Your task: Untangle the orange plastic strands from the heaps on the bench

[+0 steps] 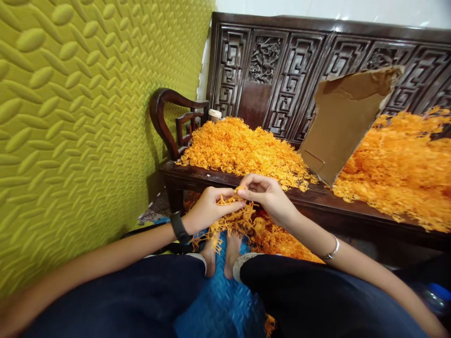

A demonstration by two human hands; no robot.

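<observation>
Just in front of the bench edge, my left hand (211,210) is closed on a stringy clump of orange pieces (243,219), with strands hanging below the fingers. My right hand (269,197) meets it from the right, thumb and forefinger pinching a small orange piece (240,189) at the top of the clump. The exact kind of these thin, curly pieces is too small to make out. Beyond my hands, a large heap of similar orange pieces (243,145) covers the left end of the dark wooden bench (211,177).
An upright cardboard sheet (343,122) separates that heap from a second orange heap (405,169) on the right. More orange pieces (285,239) lie below the bench. A yellow-green textured wall (88,131) rises at left. A blue-capped bottle (437,298) stands lower right.
</observation>
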